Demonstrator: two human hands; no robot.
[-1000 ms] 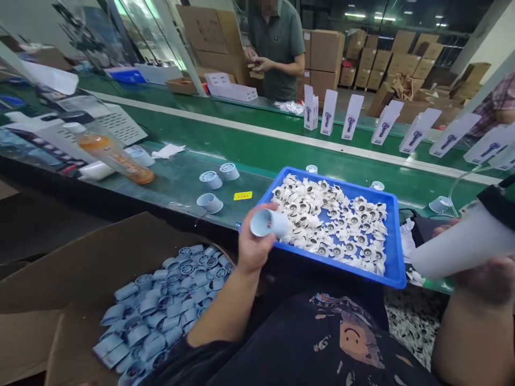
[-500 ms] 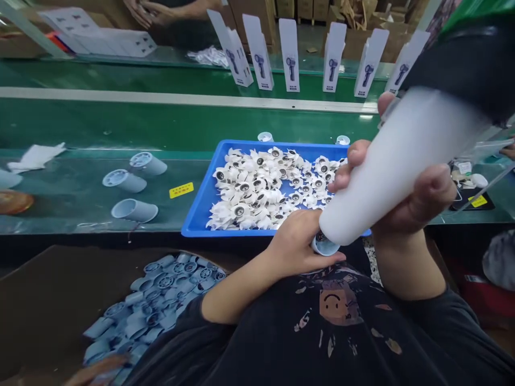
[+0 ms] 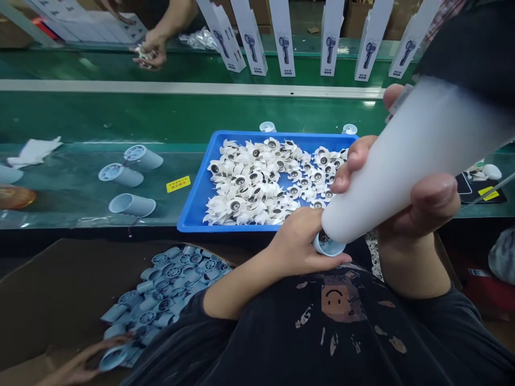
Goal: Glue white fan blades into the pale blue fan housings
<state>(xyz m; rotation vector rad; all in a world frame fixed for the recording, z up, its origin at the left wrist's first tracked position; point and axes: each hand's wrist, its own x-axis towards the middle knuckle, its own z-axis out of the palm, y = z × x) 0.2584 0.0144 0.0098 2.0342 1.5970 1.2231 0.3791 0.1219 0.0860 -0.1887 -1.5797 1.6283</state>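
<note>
My left hand [image 3: 295, 246] is closed round a small light-blue cylindrical housing [image 3: 329, 246], held in front of my chest. My right hand [image 3: 422, 209] grips a large white tapered tool [image 3: 406, 161] whose narrow end presses into the open mouth of that housing. Just beyond both hands sits a blue tray [image 3: 193, 206] piled with white fan impellers [image 3: 257, 182].
A cardboard box at lower left holds several blue housings [image 3: 169, 284]; another person's hand [image 3: 80, 364] reaches into it. Three loose housings [image 3: 131, 205] and a yellow label [image 3: 178, 184] lie on the bench. White cartons [image 3: 284, 35] stand beyond the green belt [image 3: 120, 115], where a co-worker's hand [image 3: 151, 51] works.
My left hand brought the housing from the tray's left corner down to my chest. My right hand swung the white tool over onto it. My view dropped toward the bench.
</note>
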